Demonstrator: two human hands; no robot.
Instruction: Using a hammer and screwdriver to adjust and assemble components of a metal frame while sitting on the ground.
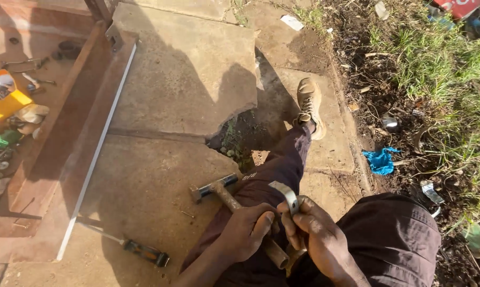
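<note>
**Now: hammer in one fist, bent strap in the other**

Right, my left hand [248,228] is wrapped tight round the rusty pipe handle of the hammer [234,204], fingers fully closed, head pointing away from me and hovering just above the concrete slab [187,74]. My right hand [317,239] is clamped on the bent metal strap [288,196], its curved end sticking up past my knuckles, right over my lap.

As I judge it, doing this well means keeping the strap pinched low so my fingers stay clear of the hammer face, and resting the piece on something solid rather than on my leg [282,159] before any blow. A grip further back along the handle would give a cleaner swing; I'm choked up close at the moment.

Quick count: one hammer, one strap, two hands both full. One screwdriver [139,250] with an orange-and-black handle lies on the slab to my left, well apart. One long rusty steel frame [86,133] runs beside it. One blue rag [381,161] sits by the grass, one boot [309,103] stretched out ahead.
</note>
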